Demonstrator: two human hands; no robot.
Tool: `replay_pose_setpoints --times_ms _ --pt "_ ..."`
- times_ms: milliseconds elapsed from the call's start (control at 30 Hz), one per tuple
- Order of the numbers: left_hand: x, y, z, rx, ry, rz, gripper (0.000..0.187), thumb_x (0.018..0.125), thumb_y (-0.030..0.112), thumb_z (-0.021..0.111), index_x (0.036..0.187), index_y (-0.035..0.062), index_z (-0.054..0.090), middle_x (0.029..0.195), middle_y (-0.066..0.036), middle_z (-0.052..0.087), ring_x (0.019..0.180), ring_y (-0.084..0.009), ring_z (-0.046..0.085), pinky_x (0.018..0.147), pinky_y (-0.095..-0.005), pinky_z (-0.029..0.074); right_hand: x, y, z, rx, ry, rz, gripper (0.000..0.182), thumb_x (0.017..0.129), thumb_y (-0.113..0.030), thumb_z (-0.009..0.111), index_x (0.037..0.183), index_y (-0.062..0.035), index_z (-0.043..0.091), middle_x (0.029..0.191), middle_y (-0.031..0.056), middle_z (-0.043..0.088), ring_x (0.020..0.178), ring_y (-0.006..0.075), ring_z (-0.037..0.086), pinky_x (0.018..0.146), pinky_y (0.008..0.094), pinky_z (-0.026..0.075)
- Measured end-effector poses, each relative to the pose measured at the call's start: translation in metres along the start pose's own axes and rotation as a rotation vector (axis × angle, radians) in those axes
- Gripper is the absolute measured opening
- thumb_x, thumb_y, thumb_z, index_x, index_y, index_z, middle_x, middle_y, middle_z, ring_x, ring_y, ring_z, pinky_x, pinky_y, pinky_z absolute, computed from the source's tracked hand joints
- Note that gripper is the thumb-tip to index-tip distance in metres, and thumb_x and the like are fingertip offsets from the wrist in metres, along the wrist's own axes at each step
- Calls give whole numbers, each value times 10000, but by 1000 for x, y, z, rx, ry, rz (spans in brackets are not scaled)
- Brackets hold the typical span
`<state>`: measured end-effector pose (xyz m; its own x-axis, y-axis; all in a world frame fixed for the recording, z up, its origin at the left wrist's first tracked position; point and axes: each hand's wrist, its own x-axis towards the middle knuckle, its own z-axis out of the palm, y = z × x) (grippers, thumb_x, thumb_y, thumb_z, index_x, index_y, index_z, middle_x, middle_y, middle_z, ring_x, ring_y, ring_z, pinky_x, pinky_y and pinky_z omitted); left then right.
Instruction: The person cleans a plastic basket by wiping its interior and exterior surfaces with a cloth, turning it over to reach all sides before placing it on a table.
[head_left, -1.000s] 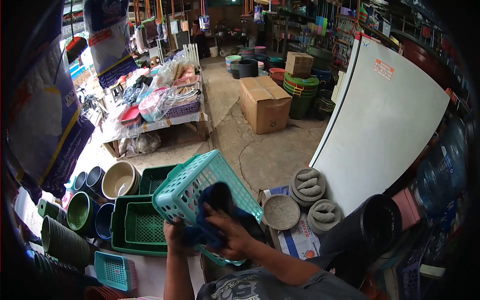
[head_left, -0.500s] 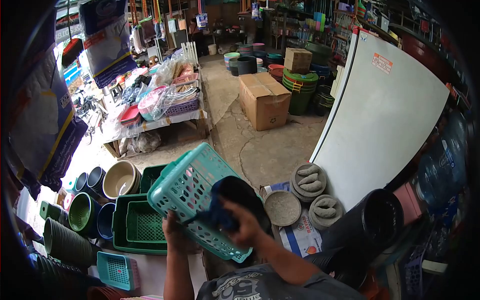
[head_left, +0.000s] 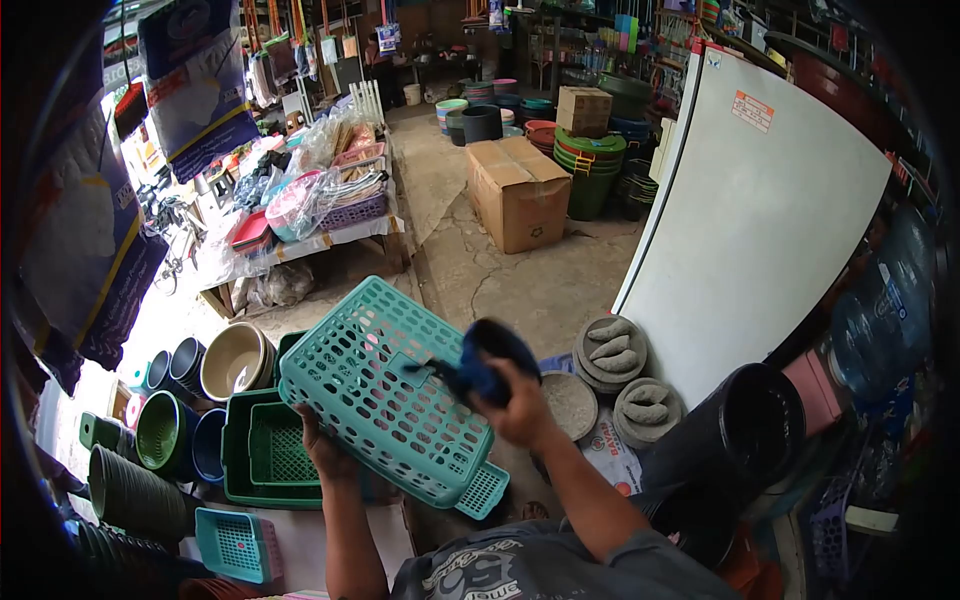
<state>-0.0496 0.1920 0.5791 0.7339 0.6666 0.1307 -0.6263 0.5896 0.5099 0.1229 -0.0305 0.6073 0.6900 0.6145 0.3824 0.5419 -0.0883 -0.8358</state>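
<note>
1. The turquoise basket (head_left: 385, 395) is in front of the person, tilted, its holed face up, just right of the green trays (head_left: 285, 440).
2. The left hand (head_left: 328, 447) grips the basket's near left edge; its far fingers are hidden, so I can't tell how tightly they curl.
3. The right hand (head_left: 522, 408) is closed around a bunched dark blue cloth (head_left: 484, 376), blurred, at the basket's right side; whether cloth meets plastic there I can't tell.
4. To my eye, this is the wiping step. The next move seems to call for a firm left hold, with the cloth pressed flat to the holes.
5. As for writing: the sack (head_left: 612, 450) at right bears red letters, perhaps "BAYA…". The shirt (head_left: 495, 568) has pale lettering, only partly clear.
6. The orange-and-white sticker (head_left: 752, 111) on the fridge (head_left: 750, 230) and the hanging packs (head_left: 197, 95) at far left carry print too small to read.
</note>
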Motion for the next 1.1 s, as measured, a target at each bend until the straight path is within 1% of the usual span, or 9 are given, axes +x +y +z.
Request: replay_pose_setpoints --times_ms 167,233,367,500,700,800,867,1033,1100 --pt "8 -9 8 -140 53 -22 567 911 457 520 1310 59 462 1275 -129 544 1121 -308 552 952 -472 462 -30 -34 17 -216 241 -315 512 689 -231 725 1141 -89 532 1139 146 610 1096 318 571 1032 467 327" --pt "12 -12 2 -178 34 -25 576 909 465 520 1307 52 464 1274 -134 544 1124 -310 551 952 -482 458 -49 -64 22 7 -53 -386 513 678 -221 702 1143 -94 527 1199 123 590 1143 295 545 1097 487 210" --pt "6 -4 5 -210 -207 -120 579 896 485 529 1292 63 486 1243 -134 567 1088 -324 571 922 -494 475 -18 -19 16 -2 133 -484 417 711 -212 682 1086 -81 553 1148 179 601 1032 297 587 955 456 374" --pt "3 -11 -10 -155 71 -90 588 888 497 532 1300 79 486 1252 -128 563 1093 -326 569 921 -498 475 18 43 -3 138 381 218 325 805 -232 673 1022 -8 582 934 164 643 836 304 623 808 377 461" --pt "-6 -5 -14 -155 136 -61 559 896 490 531 1270 75 504 1237 -121 569 1068 -318 583 908 -499 484 21 77 -52 217 700 348 283 858 -168 636 1052 32 585 967 111 639 855 186 612 793 312 478" --pt "-9 2 -14 608 189 -29 339 855 260 660 1091 36 567 936 -91 647 786 -211 665 683 -353 572 24 27 -77 322 763 90 305 873 -146 626 1103 40 552 1020 89 604 900 173 577 828 294 459" --pt "-3 -4 33 969 -105 -140 223 734 117 773 856 7 622 749 -58 639 639 -138 626 547 -296 528 21 -22 -86 356 650 -81 262 887 -92 568 1107 49 540 1055 116 604 948 190 578 863 319 459" --pt "-9 -11 108 1992 -1135 -227 339 700 307 746 990 150 669 850 -122 673 814 -335 648 700 -426 505 13 -71 -78 121 289 -463 365 858 -91 603 1181 31 482 1050 142 601 971 227 589 865 337 464" --pt "-16 -11 126 2091 -1257 -228 348 666 285 760 967 137 663 827 -114 670 814 -311 657 680 -438 503 6 -89 -62 134 -75 -234 471 802 -158 697 1186 7 482 1044 146 591 967 226 589 850 327 461"
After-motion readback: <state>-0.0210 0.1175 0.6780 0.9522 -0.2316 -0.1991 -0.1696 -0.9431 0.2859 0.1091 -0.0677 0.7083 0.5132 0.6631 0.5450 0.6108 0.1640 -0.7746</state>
